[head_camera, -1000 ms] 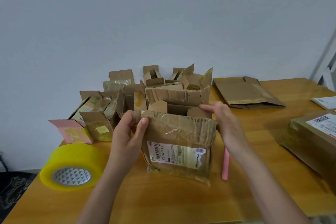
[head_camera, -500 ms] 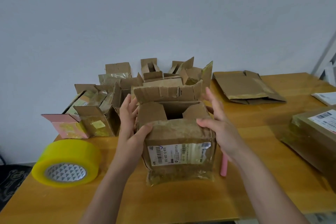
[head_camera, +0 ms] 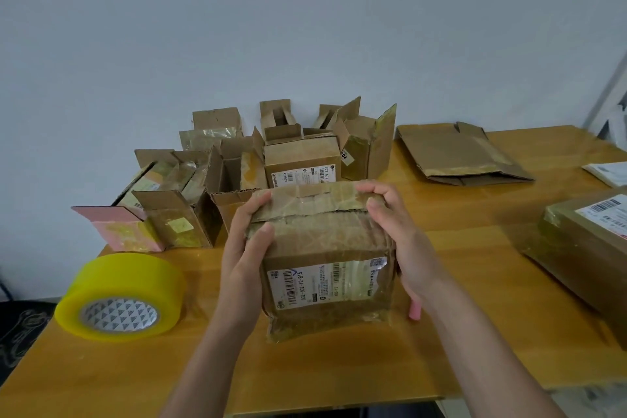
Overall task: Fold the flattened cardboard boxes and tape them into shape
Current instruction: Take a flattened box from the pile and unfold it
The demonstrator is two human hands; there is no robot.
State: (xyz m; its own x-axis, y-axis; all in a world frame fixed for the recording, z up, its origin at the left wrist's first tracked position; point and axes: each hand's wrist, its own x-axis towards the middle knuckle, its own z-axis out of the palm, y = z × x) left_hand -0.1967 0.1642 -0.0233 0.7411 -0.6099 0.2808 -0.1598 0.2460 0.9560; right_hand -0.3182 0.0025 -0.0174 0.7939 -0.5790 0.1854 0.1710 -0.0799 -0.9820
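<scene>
A worn, tape-covered cardboard box (head_camera: 325, 268) with a white shipping label stands on the wooden table (head_camera: 475, 332) in front of me. Its top flaps are folded down and meet along a seam. My left hand (head_camera: 249, 244) grips the box's upper left corner, thumb on the near flap and fingers over the far one. My right hand (head_camera: 397, 227) grips the upper right corner, fingers curled over the far flap. A large roll of yellow tape (head_camera: 120, 297) lies on the table to the left. A flattened cardboard box (head_camera: 454, 154) lies at the back right.
Several folded open-topped boxes (head_camera: 298, 159) crowd the back of the table, with a pink one (head_camera: 122, 227) at the far left. A pink stick-like object (head_camera: 414, 310) pokes out behind my right wrist. A taped parcel (head_camera: 590, 241) sits at the right edge.
The box's far and near top flaps have been folded down shut over the side flaps. Both hands moved from the box's sides up onto the closed top corners.
</scene>
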